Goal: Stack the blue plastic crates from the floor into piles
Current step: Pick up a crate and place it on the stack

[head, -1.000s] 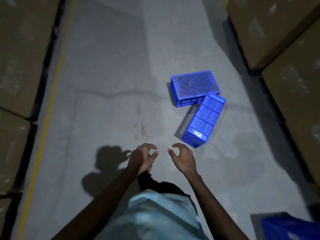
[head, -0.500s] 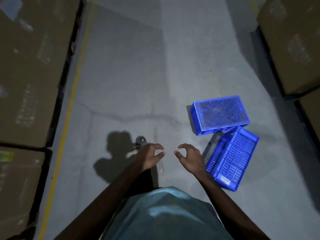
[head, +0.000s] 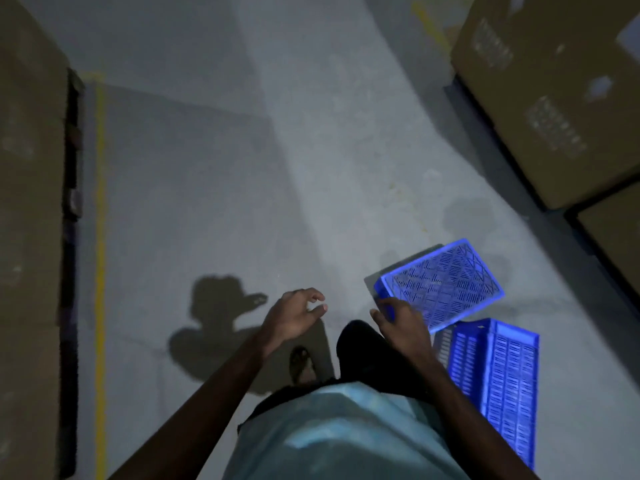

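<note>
Two blue plastic crates lie on the grey floor at the lower right. One crate [head: 446, 284] rests bottom-up, its slotted base facing me. The second crate [head: 502, 382] lies tipped on its side just below it, touching it. My right hand [head: 401, 322] hangs in front of the near corner of the bottom-up crate, fingers loosely curled and holding nothing. My left hand [head: 294, 315] hangs over bare floor to the left, fingers loosely curled, empty.
Stacked cardboard boxes [head: 554, 91] line the right side and more cardboard boxes [head: 31, 202] the left. A yellow floor line [head: 100, 237] runs along the left. My foot [head: 301, 363] and my shadow [head: 221, 327] show below the hands.
I have walked closer: the crates have slid down and nearer in view. My right hand now overlaps the corner of the bottom-up crate. Both hands remain empty.
</note>
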{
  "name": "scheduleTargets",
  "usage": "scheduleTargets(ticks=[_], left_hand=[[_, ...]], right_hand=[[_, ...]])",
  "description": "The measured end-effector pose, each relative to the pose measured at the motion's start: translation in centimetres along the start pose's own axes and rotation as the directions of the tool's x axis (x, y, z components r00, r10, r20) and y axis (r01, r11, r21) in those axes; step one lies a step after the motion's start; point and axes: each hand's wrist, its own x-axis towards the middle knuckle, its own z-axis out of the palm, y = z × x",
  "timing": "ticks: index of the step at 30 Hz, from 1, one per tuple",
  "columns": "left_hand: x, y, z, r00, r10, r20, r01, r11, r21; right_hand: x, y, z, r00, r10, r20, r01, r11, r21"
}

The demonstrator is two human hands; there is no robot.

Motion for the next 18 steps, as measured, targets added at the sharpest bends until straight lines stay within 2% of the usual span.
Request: scheduleTargets(ticks=[5, 11, 14, 18], left_hand=[[11.0, 4.7, -5.7, 0.997, 0.068, 0.038, -0.069, 0.997, 0.035], [26.4, 12.4, -8.1, 0.96, 0.162, 0.23, -0.209, 0.958, 0.194], [32.5, 17.9, -8.1, 0.912, 0.212, 0.352, -0.309, 0.919, 0.247], [39.2, 24.8, -7.1, 0.804, 0.328, 0.497, -0.503, 0.82, 0.272]], right_hand=[[10.7, -4.0, -1.8, 0.993, 0.086, -0.083, -0.077, 0.992, 0.099], [22.9, -4.6, -4.8, 0.963, 0.226, -0.148, -0.181, 0.945, 0.271], [27.5, -4.1, -7.5, 0.942, 0.305, -0.141, -0.253, 0.92, 0.299], [31.5, -3.2, -12.3, 0.877, 0.438, -0.198, -0.342, 0.858, 0.383]])
